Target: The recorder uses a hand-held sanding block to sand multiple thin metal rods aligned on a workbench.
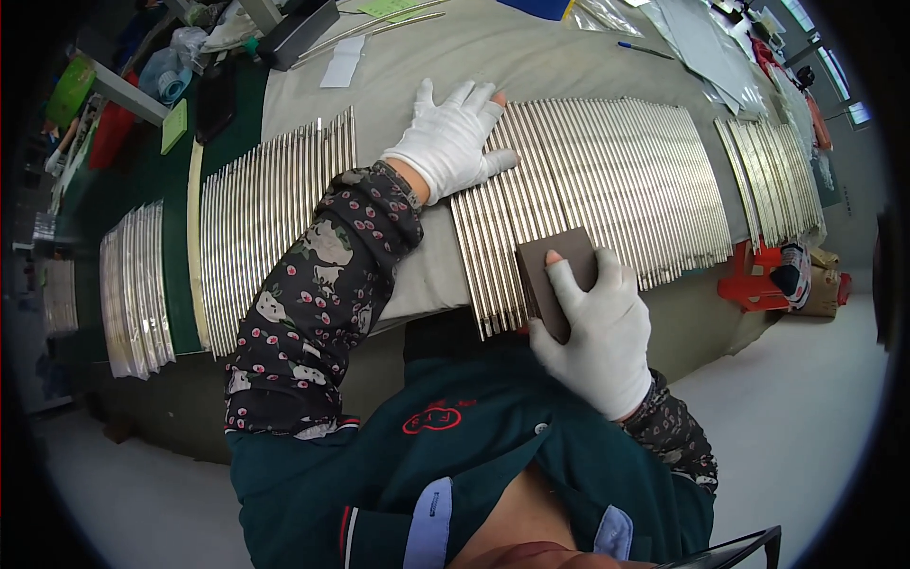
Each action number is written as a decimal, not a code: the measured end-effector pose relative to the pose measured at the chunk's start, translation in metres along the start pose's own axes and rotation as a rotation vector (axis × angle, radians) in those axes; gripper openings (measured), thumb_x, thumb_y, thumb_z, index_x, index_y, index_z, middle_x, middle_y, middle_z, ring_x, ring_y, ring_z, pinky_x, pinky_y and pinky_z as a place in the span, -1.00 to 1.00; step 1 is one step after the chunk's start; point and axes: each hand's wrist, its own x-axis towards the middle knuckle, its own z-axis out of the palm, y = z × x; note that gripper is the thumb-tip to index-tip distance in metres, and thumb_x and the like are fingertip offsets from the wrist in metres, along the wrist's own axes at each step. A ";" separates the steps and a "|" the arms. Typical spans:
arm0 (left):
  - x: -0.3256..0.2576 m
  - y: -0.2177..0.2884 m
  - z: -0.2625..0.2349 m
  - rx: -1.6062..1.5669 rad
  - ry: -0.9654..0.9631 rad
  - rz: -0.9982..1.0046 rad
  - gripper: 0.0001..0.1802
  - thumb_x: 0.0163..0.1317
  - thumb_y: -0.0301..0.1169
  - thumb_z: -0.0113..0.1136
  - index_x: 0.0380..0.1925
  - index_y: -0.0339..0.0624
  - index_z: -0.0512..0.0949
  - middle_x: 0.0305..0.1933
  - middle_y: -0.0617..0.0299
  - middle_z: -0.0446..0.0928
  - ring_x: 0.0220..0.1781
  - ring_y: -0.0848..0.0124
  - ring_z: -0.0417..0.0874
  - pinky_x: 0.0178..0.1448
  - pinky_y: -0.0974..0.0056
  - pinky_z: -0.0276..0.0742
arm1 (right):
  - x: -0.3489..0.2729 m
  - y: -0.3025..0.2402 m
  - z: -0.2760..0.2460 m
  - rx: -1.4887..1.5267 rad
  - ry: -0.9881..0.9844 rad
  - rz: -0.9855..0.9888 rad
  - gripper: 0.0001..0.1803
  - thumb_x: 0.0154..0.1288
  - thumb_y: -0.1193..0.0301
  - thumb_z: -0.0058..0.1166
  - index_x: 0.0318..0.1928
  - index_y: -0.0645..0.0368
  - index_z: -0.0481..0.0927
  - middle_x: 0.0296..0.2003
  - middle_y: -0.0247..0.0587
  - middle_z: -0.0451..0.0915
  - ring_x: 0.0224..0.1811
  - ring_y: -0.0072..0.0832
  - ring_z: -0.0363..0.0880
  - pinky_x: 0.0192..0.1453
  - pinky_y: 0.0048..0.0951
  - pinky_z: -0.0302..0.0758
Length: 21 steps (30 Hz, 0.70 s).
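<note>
A row of thin shiny metal rods (pixel 626 171) lies side by side on the cloth-covered table in front of me. My left hand (pixel 450 137), in a white glove with a bare fingertip, rests flat with fingers spread at the row's far left corner. Its thumb lies across the rods. In my right hand (pixel 602 327), also gloved, is a brown-grey rectangular block (pixel 559 270), perhaps a sanding block. My fingers and thumb grip the block, which sits on the near ends of the rods at the left part of the row.
A second row of rods (pixel 270 223) lies to the left, beside a pale wooden strip (pixel 196 247). Plastic-wrapped bundles (pixel 137 284) lie farther left, and another rod group (pixel 773 180) is at right. A blue pen (pixel 645 49) and white paper (pixel 342 62) lie behind. A red stool (pixel 754 278) stands right.
</note>
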 end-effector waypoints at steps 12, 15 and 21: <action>0.004 0.000 0.001 -0.027 0.003 -0.010 -0.17 0.26 0.21 -0.12 0.34 -0.17 0.19 0.44 0.13 0.13 0.50 0.24 0.06 0.46 -0.30 -0.20 | 0.033 0.001 0.014 -0.013 0.043 0.048 -0.36 -0.10 0.20 0.29 0.07 0.14 0.52 -0.21 0.07 0.39 -0.24 -0.14 0.47 -0.35 -0.27 0.52; 0.005 0.001 0.001 -0.023 -0.007 0.014 -0.12 0.26 0.27 -0.19 0.34 -0.20 0.19 0.46 0.03 0.10 0.51 0.16 0.05 0.45 -0.28 -0.16 | 0.010 0.002 0.006 0.000 0.043 -0.003 -0.35 -0.12 0.20 0.30 0.07 0.14 0.52 -0.19 0.09 0.39 -0.22 -0.14 0.47 -0.31 -0.28 0.53; 0.001 0.000 0.000 -0.030 -0.029 -0.005 -0.13 0.26 0.26 -0.20 0.34 -0.21 0.19 0.46 0.02 0.11 0.51 0.15 0.05 0.46 -0.27 -0.18 | -0.009 0.005 -0.013 0.089 0.004 -0.010 -0.30 -0.19 0.20 0.34 0.09 0.03 0.51 -0.02 0.14 0.35 -0.08 -0.07 0.43 -0.13 -0.21 0.49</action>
